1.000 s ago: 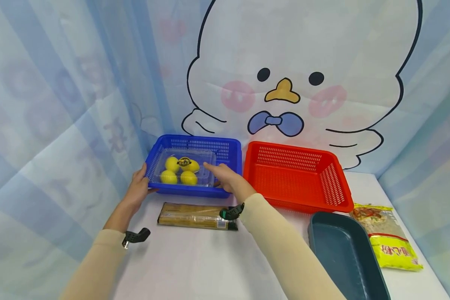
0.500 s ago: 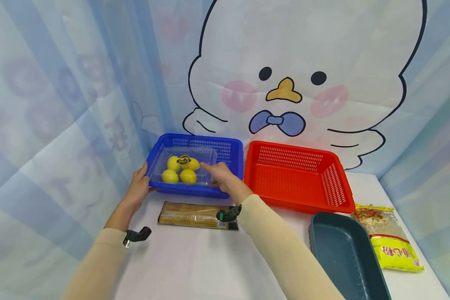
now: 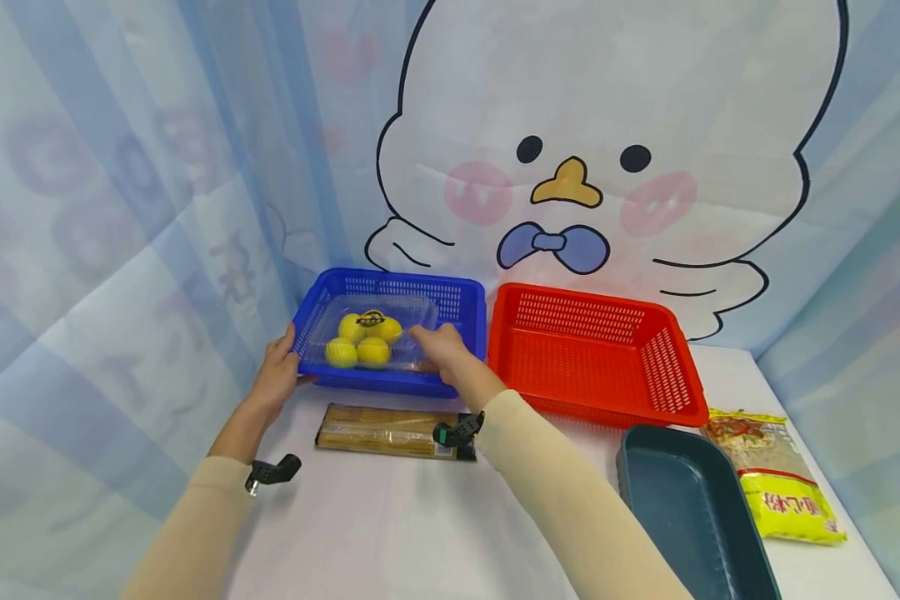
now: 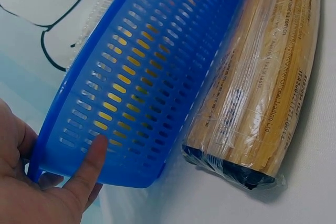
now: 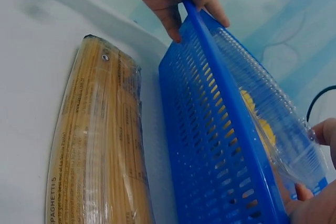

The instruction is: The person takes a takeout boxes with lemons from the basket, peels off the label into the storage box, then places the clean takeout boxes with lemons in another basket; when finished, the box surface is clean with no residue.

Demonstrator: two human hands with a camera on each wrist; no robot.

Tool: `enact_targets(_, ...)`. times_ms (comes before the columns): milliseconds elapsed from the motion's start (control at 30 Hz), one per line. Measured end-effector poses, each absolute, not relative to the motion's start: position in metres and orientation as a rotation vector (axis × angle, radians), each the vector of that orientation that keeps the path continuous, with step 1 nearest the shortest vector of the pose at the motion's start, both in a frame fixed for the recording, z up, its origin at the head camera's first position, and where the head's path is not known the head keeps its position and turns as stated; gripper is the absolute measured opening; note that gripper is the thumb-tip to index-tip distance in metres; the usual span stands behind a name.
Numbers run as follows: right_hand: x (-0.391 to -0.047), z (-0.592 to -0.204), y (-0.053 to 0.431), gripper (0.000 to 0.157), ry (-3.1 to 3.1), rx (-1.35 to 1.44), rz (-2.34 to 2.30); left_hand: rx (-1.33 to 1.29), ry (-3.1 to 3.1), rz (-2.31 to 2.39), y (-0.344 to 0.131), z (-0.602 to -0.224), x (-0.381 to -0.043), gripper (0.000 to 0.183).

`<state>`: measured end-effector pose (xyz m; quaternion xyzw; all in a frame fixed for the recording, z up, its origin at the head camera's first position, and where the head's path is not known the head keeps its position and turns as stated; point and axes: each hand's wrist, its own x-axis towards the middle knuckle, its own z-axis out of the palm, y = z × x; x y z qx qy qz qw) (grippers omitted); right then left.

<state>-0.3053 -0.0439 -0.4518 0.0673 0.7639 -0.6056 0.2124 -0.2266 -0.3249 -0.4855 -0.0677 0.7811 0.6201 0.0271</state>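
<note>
Both hands work at the blue basket [image 3: 390, 329] on the worktop [image 3: 390, 517]; left hand [image 3: 276, 377] grips its near-left corner, steadying it; right hand [image 3: 442, 357] pinches the clear lemon box [image 3: 367, 337] lying inside.

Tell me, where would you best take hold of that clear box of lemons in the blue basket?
Probably by its right end wall, coming from above. The clear box sits low in the blue basket, whose walls block a side approach, and the right hand is already at that end. The thin plastic looks flimsy, so grip gently.
</note>
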Motion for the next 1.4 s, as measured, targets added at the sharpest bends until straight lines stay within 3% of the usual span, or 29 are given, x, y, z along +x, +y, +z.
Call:
enact_targets(667,-0.305,-0.428,-0.021,0.093,1.931,0.176,-1.83,-0.177,2.409,1.92,-0.325,-0.486,-0.225,0.063)
enact_targets(933,-0.294,-0.412,-0.013,0.08,1.861,0.127,-1.879,-0.189,2.424,1.912,-0.324,-0.486,-0.225,0.063)
enact_targets(1167,-0.288,-0.403,-0.002,0.059,1.883,0.099,-1.867,-0.19,2.427,1.907,-0.325,-0.484,-0.224,0.061)
enact_targets(1400,-0.281,-0.401,0.009,0.052,1.898,0.049,-1.838,-0.193,2.421,1.9,-0.323,-0.483,-0.222,0.061)
